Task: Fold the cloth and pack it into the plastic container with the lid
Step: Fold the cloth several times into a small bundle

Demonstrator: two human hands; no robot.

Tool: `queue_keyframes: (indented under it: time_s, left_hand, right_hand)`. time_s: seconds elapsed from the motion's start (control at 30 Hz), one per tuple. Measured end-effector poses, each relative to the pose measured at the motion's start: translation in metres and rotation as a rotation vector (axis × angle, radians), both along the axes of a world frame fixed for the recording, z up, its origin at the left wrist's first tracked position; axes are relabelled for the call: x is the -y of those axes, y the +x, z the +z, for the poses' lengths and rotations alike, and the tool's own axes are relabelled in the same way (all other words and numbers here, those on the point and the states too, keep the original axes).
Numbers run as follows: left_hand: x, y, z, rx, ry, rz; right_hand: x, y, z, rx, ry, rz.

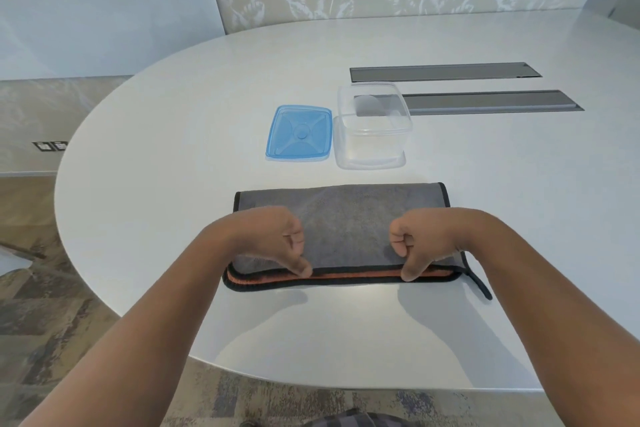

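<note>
A grey cloth [346, 215] with black trim and an orange underside lies folded in half on the white table, its long edges toward me. My left hand [277, 239] pinches the cloth's near edge left of centre. My right hand [415, 243] pinches the same edge right of centre. A black hanging loop sticks out at the cloth's near right corner. Beyond the cloth stands the clear plastic container [372, 149], open and empty. Its blue lid [298, 133] lies flat just to the container's left.
The white oval table [173, 149] curves away on the left and ends close to me. Two grey cable slots [485, 102] are set into the tabletop behind and to the right of the container. Patterned floor shows at the left and below.
</note>
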State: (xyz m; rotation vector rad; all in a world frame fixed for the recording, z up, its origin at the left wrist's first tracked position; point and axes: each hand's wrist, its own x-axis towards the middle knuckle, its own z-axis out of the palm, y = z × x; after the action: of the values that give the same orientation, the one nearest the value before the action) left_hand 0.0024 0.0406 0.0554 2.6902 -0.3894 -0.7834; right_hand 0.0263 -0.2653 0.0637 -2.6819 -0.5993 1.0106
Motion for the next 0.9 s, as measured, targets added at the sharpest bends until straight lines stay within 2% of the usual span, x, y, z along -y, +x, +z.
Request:
queue_keyframes:
  time_s: [0.1,0.2,0.4,0.6,0.7,0.77,0.9]
  left_hand:
    - [0.022,-0.005,-0.024,0.149,-0.161,0.001]
    - [0.036,-0.011,-0.038,0.205,-0.21,-0.055]
    - [0.045,-0.015,-0.042,0.271,-0.155,-0.103]
    - [0.044,-0.016,-0.038,0.228,-0.234,-0.108]
    - [0.043,-0.017,-0.036,0.18,-0.27,-0.114]
    - [0.044,-0.018,-0.039,0.176,-0.227,-0.13]
    - [0.049,-0.021,-0.043,0.269,-0.199,-0.158]
  right_hand:
    - [-0.015,-0.007,-0.009,0.017,0.053,0.042]
    - [-0.024,-0.011,-0.016,0.061,0.069,0.067]
    - [-0.022,-0.004,-0.016,0.018,0.096,0.068]
    - [-0.014,0.0,-0.013,-0.07,0.21,0.051]
    - [-0.015,-0.002,-0.019,-0.074,0.158,0.073]
    - [-0.017,-0.002,-0.023,-0.063,0.132,0.077]
    - [-0.019,0.0,-0.022,-0.043,0.124,0.039]
